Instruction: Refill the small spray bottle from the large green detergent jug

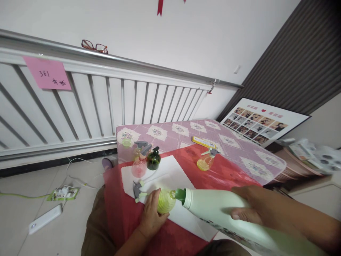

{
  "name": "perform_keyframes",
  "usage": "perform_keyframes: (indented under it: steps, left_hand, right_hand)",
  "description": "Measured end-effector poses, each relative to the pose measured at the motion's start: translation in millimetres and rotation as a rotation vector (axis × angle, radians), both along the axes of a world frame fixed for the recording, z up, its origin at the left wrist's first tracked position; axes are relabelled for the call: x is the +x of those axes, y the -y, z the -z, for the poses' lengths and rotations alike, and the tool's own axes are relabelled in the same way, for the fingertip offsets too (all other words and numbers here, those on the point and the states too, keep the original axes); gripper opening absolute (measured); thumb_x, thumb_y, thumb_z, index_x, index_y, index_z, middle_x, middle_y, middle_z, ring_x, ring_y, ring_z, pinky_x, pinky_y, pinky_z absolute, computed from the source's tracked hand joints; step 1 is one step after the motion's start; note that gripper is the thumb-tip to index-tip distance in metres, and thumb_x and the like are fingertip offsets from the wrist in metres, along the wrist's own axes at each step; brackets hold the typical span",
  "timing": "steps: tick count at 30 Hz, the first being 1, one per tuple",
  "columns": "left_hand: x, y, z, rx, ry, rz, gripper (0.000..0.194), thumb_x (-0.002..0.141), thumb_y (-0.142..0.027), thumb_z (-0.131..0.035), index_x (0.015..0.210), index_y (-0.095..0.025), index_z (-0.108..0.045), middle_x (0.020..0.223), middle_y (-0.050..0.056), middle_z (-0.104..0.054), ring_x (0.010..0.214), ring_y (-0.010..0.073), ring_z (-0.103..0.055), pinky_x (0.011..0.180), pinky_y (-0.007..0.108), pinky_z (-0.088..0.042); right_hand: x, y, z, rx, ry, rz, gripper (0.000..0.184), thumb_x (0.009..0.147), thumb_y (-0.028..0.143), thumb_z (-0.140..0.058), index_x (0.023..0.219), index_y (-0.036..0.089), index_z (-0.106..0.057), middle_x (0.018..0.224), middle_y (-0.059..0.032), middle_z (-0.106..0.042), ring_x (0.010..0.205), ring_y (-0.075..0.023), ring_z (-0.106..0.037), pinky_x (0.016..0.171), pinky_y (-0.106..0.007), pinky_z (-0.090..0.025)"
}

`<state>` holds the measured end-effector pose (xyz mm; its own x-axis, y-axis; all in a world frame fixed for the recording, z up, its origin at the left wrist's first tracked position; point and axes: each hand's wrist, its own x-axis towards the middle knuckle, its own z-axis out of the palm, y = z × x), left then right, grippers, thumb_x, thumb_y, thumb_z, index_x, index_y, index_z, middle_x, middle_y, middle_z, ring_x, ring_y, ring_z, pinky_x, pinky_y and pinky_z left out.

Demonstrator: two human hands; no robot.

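My left hand (pixel 151 213) is wrapped round a small yellow-green ribbed bottle (pixel 166 201) with its top off, standing on a white cloth (pixel 160 174). My right hand (pixel 255 208) grips a large pale green jug (pixel 226 209), tipped on its side. The jug's green spout (pixel 180 194) touches the small bottle's mouth. A grey and green spray head (pixel 138 190) lies on the cloth just left of my left hand.
Behind on the cloth stand a pink spray bottle (pixel 140 165) and a dark green bottle (pixel 153 159). A yellow spray bottle (pixel 206 161) sits on the red cover (pixel 226 174). A white radiator (pixel 80 103), a photo board (pixel 262 122) and a floor power strip (pixel 45 218) surround the table.
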<state>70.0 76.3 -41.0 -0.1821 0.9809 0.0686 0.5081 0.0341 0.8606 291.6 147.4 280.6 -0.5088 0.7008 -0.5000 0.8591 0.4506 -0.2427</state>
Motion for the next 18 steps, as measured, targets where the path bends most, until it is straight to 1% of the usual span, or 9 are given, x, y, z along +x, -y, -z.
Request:
perform_keyframes:
  steps: [4, 10, 15, 18]
  left_hand:
    - [-0.1, -0.1, -0.2, -0.016, 0.007, 0.002, 0.083, 0.064, -0.022, -0.062, 0.140, -0.019, -0.029, 0.144, 0.009, -0.039, 0.135, 0.0254, -0.032, 0.115, 0.039, -0.025]
    - [-0.3, 0.2, -1.0, -0.002, 0.011, 0.000, 0.083, 0.063, -0.022, -0.062, 0.140, -0.018, -0.030, 0.143, 0.010, -0.039, 0.134, 0.0253, -0.033, 0.114, 0.039, -0.026]
    - [-0.3, 0.5, -2.1, -0.005, 0.013, -0.002, 0.083, 0.063, -0.022, -0.061, 0.140, -0.018, -0.030, 0.143, 0.010, -0.039, 0.135, 0.0257, -0.033, 0.114, 0.039, -0.026]
    - [-0.1, 0.6, -3.0, 0.001, 0.022, -0.003, 0.083, 0.063, -0.022, -0.062, 0.140, -0.017, -0.030, 0.142, 0.010, -0.040, 0.134, 0.0253, -0.034, 0.114, 0.039, -0.027]
  right_hand:
    - [1.1, -1.6, -0.6, 0.020, 0.044, 0.026, 0.050, 0.078, 0.067, -0.046, 0.085, 0.021, -0.064, 0.087, -0.0081, -0.071, 0.077, -0.0251, -0.065, 0.062, -0.029, -0.047]
    - [0.5, -1.2, -0.3, 0.024, 0.057, 0.020, 0.053, 0.077, 0.069, -0.043, 0.082, 0.020, -0.062, 0.083, -0.0091, -0.070, 0.074, -0.0261, -0.065, 0.060, -0.031, -0.047]
    - [-1.8, 0.0, -2.1, 0.047, 0.044, 0.042, 0.050, 0.077, 0.066, -0.045, 0.082, 0.020, -0.064, 0.084, -0.0099, -0.071, 0.075, -0.0271, -0.065, 0.063, -0.033, -0.048]
    - [-2.8, 1.6, -2.4, 0.052, 0.024, 0.033, 0.049, 0.078, 0.064, -0.045, 0.083, 0.020, -0.065, 0.085, -0.0103, -0.072, 0.075, -0.0271, -0.066, 0.062, -0.032, -0.049]
